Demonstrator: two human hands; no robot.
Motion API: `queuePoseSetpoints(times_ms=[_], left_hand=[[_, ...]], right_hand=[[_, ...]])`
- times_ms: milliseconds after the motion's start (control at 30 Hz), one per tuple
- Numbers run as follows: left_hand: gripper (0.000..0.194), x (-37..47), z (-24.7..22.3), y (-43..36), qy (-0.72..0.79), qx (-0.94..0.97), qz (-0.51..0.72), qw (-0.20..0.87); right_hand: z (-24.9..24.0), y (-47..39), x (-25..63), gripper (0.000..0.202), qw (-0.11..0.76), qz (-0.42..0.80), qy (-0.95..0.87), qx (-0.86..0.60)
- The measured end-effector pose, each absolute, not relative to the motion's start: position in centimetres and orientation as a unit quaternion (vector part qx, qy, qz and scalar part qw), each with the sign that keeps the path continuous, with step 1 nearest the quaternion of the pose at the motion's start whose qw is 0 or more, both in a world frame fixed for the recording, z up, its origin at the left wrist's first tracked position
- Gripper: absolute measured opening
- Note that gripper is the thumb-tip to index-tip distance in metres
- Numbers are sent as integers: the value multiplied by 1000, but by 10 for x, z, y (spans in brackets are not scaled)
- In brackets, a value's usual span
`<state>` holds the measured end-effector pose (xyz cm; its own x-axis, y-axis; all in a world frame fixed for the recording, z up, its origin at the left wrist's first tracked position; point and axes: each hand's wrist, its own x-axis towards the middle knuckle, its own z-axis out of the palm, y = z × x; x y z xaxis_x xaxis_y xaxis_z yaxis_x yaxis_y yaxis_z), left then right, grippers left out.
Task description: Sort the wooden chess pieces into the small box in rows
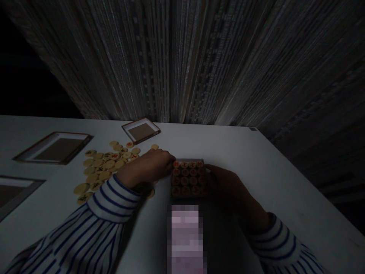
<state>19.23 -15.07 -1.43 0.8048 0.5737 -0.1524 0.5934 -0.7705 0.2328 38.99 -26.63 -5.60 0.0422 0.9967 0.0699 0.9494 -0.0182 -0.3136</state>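
A small box (188,160) near the middle of the table holds rows of round wooden pieces (185,180) with red characters facing up. My left hand (152,165) is at the box's upper left corner, its fingers bent and closed; whatever is between the fingertips is hidden. On the right side, my right hand (225,182) has its fingers along the box edge, in deep shadow. Loose round pieces (110,164) lie in a heap left of my left hand, some with red or dark characters, some blank.
An open box lid or tray (156,133) lies behind the heap. Another shallow tray (89,137) is at the left, and a third (37,182) is cut off by the left edge. A ribbed curtain (185,76) hangs behind the white table (228,144).
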Motion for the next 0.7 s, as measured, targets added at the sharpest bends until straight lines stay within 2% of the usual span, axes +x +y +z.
queuePoseSetpoints(times_ms=[500, 700], left_hand=[[30, 193, -13, -152, 305, 947, -31, 100], [29, 191, -23, -147, 312, 939, -23, 141]], right_hand=[[-59, -263, 390, 37, 140, 89, -693, -702], [-62, -263, 391, 36, 158, 83, -700, -691]])
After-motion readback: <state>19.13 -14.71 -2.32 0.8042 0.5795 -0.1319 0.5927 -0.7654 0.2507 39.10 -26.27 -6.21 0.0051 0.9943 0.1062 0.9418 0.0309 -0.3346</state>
